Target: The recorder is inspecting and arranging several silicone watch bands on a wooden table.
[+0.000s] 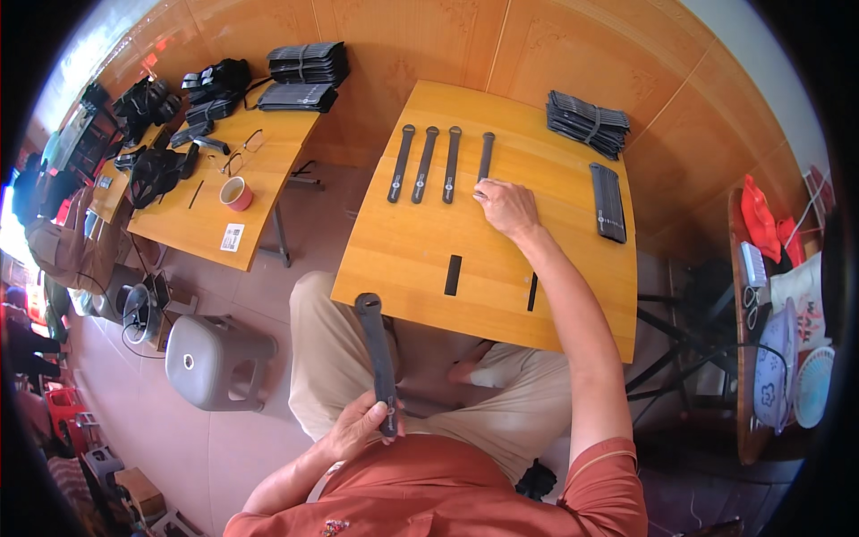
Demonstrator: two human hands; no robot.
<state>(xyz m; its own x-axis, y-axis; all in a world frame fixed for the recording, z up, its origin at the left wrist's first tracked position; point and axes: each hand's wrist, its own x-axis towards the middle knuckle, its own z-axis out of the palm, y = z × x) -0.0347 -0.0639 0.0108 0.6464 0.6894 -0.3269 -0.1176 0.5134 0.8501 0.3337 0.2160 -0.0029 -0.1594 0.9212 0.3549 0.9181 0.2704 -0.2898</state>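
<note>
- Lower centre: left hand [360,426] pinches a held strap [377,358], clear of the bench [394,268].
- Frame centre: right hand [508,209] touches the fourth strap [486,157]; grip unclear. Apparently placing it; this calls for square alignment, then light release.
- Upper centre: three straps [425,166] lie side by side.

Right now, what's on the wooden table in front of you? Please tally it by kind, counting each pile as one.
Single dark straps, one touched by the right hand: 4
Piles of dark straps: 2
Black rectangles, strips or slots, I cannot tell: 2
Total: 8
</note>
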